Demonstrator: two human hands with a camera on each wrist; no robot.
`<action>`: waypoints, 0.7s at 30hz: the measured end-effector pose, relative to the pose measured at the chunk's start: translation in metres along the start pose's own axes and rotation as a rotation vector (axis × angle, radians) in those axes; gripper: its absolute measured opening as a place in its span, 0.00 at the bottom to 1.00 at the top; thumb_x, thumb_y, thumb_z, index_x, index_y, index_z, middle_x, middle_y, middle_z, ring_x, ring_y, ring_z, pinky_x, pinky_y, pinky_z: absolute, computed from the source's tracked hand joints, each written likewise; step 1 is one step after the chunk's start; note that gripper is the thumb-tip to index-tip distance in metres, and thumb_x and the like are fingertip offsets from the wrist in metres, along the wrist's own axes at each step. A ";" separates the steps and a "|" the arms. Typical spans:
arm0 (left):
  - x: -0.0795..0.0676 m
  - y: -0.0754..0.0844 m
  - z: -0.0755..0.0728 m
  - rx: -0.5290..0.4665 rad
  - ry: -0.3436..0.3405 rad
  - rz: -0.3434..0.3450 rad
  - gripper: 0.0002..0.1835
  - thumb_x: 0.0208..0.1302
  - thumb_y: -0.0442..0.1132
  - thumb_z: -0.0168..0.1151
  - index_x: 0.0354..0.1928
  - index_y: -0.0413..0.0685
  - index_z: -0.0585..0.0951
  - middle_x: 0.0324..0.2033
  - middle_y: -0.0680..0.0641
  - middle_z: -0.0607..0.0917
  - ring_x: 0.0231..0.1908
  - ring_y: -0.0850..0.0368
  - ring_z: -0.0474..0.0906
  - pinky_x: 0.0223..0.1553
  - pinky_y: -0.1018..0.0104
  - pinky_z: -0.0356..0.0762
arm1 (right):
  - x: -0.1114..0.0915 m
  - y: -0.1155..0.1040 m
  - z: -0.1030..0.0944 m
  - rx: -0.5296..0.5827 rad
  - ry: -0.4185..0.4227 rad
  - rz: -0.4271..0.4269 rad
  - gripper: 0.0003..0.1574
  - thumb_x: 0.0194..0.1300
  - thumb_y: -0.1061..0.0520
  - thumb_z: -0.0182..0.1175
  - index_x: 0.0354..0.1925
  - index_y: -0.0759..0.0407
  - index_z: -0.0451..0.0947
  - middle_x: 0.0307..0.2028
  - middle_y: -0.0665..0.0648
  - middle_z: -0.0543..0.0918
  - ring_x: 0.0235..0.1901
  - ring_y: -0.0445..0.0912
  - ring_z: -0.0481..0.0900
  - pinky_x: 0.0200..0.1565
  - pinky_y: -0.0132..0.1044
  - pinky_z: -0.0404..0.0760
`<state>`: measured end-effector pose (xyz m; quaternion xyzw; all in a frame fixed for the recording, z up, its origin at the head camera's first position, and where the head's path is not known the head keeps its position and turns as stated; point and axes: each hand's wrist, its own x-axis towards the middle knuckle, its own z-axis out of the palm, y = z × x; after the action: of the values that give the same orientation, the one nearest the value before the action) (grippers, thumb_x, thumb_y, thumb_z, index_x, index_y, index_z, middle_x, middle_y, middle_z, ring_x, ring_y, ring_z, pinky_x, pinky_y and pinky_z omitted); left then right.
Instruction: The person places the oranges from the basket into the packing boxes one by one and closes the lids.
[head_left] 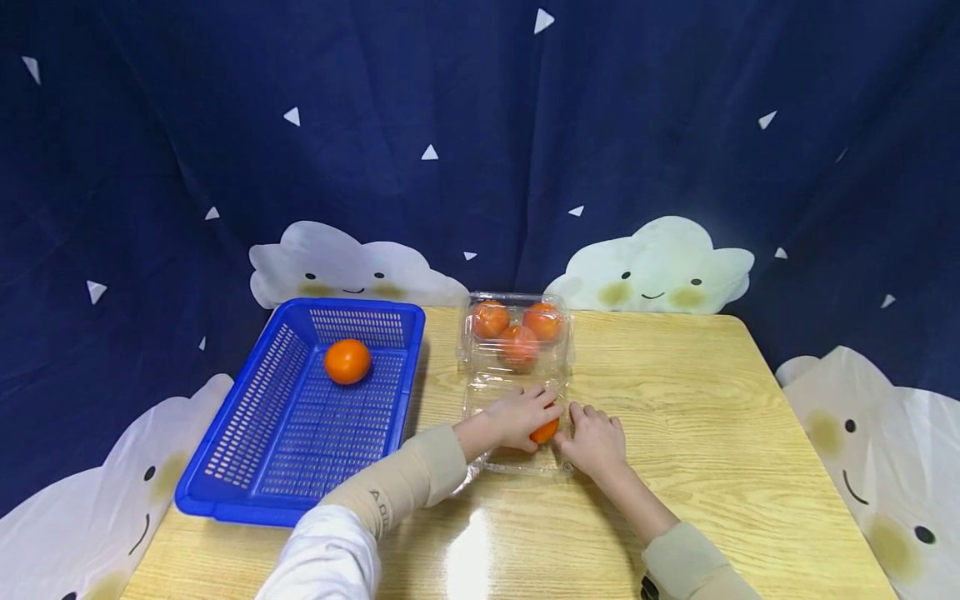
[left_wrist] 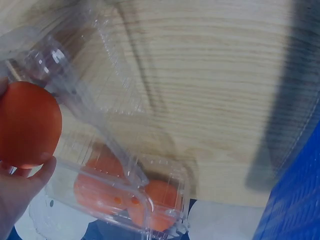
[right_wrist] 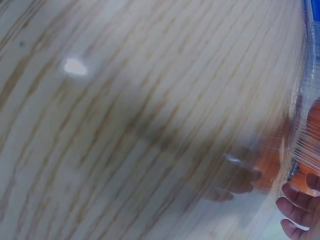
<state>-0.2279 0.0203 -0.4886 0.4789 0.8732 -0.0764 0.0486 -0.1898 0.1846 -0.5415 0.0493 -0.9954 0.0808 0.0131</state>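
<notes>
My left hand (head_left: 521, 417) grips a round orange fruit (head_left: 545, 429), which shows large between thumb and fingers in the left wrist view. It is over the near half of an opened clear plastic clamshell box (head_left: 480, 398). Three similar fruits (head_left: 519, 346) sit in the far half of that box, seen through the clear plastic. Just right of the box's near half is my right hand (head_left: 596, 442), its fingers loosely bent by the rim and nothing held in it. In the right wrist view, only fingers (right_wrist: 295, 210) show at the edge, beside the clear plastic.
A blue slotted plastic basket (head_left: 416, 367) stands on the left of the wooden table (head_left: 712, 433), with one round orange fruit (head_left: 347, 362) in it. Behind the table hangs a dark blue curtain (head_left: 480, 75) with white triangles and clouds.
</notes>
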 end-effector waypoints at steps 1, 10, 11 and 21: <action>0.000 0.000 0.001 0.001 -0.002 -0.001 0.40 0.47 0.55 0.67 0.63 0.55 0.63 0.62 0.49 0.64 0.62 0.52 0.60 0.55 0.54 0.68 | 0.000 0.000 0.000 0.000 0.001 -0.001 0.25 0.51 0.41 0.55 0.39 0.58 0.72 0.32 0.58 0.77 0.37 0.57 0.76 0.40 0.55 0.70; 0.001 0.001 0.012 0.000 0.036 0.003 0.38 0.47 0.56 0.67 0.60 0.55 0.65 0.60 0.50 0.66 0.61 0.55 0.61 0.54 0.55 0.69 | 0.000 -0.001 -0.001 0.003 0.007 -0.006 0.23 0.51 0.41 0.56 0.37 0.58 0.71 0.32 0.58 0.77 0.36 0.57 0.76 0.39 0.54 0.71; 0.001 0.001 0.013 -0.007 0.040 0.000 0.38 0.47 0.56 0.67 0.60 0.55 0.65 0.60 0.50 0.66 0.61 0.55 0.61 0.54 0.55 0.69 | 0.000 -0.001 -0.001 0.004 0.008 -0.006 0.24 0.51 0.41 0.56 0.37 0.58 0.71 0.32 0.58 0.77 0.36 0.57 0.76 0.39 0.54 0.71; 0.002 0.001 0.016 -0.019 0.050 -0.014 0.39 0.46 0.57 0.67 0.61 0.55 0.65 0.60 0.51 0.65 0.61 0.56 0.60 0.55 0.56 0.68 | 0.000 -0.001 -0.001 0.018 -0.001 -0.002 0.27 0.51 0.41 0.56 0.42 0.59 0.72 0.35 0.59 0.78 0.39 0.57 0.76 0.41 0.55 0.70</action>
<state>-0.2279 0.0197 -0.5046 0.4739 0.8783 -0.0563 0.0307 -0.1898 0.1833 -0.5400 0.0506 -0.9946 0.0899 0.0123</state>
